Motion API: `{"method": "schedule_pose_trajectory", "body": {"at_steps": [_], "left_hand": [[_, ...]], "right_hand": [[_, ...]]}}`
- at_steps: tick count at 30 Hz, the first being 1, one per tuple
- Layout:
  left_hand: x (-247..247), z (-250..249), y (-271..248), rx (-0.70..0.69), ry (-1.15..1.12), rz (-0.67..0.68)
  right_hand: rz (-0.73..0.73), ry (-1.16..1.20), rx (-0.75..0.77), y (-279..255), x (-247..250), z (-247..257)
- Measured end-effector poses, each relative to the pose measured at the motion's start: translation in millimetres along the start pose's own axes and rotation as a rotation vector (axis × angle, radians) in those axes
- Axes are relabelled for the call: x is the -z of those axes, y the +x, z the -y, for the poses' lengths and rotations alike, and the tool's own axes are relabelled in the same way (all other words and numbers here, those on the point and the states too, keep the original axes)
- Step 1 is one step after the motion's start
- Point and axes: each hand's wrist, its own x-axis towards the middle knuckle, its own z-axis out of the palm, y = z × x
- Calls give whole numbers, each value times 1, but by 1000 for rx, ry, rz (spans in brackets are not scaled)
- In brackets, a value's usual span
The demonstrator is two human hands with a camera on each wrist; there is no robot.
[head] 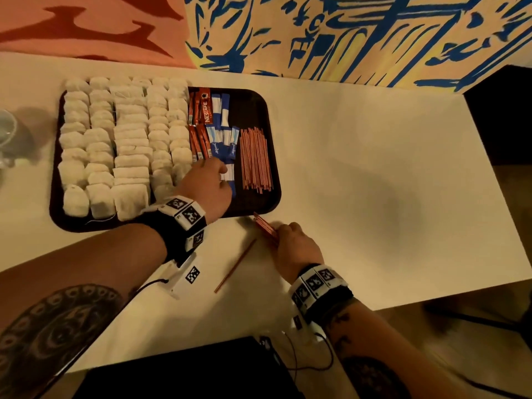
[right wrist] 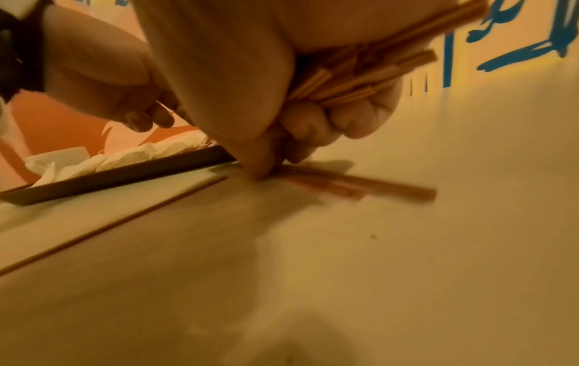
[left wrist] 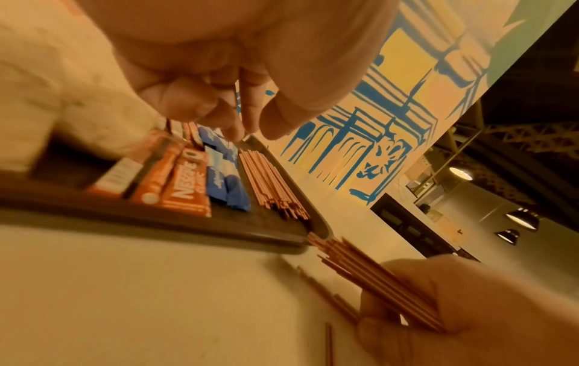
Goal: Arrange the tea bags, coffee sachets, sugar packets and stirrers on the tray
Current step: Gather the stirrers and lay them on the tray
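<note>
Stirrers [head: 266,227], thin and copper-coloured, sit bunched in the right hand [head: 296,249].

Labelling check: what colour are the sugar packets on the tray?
Blue and white sugar packets; head view.

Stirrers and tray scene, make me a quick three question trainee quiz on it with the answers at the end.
1. True or false: every stirrer already lies on the tray.
2. Which hand grips a bundle of stirrers: A) left hand, B) right hand?
3. Fill in: on the tray, the stirrer pile lies to the right of the blue and white ____ packets.

Key:
1. False: a loose stirrer lies on the table.
2. B: the right hand grips them beside the tray's near edge, while the left hand holds nothing over the sachets.
3. sugar.
</note>
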Motion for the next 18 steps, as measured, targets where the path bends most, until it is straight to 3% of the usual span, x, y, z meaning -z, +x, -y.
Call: {"method": "schedule_pose_trajectory", "body": {"at_steps": [9, 13, 18], "left_hand": [[22, 54, -39, -91, -31, 37], [22, 61, -54, -150, -52, 118], [11, 73, -70, -204, 2, 257]], "right_hand": [[125, -166, -38, -7, 5, 5], [41, -130, -64, -12, 5, 11], [-136, 102, -138, -19, 10, 9]]}}
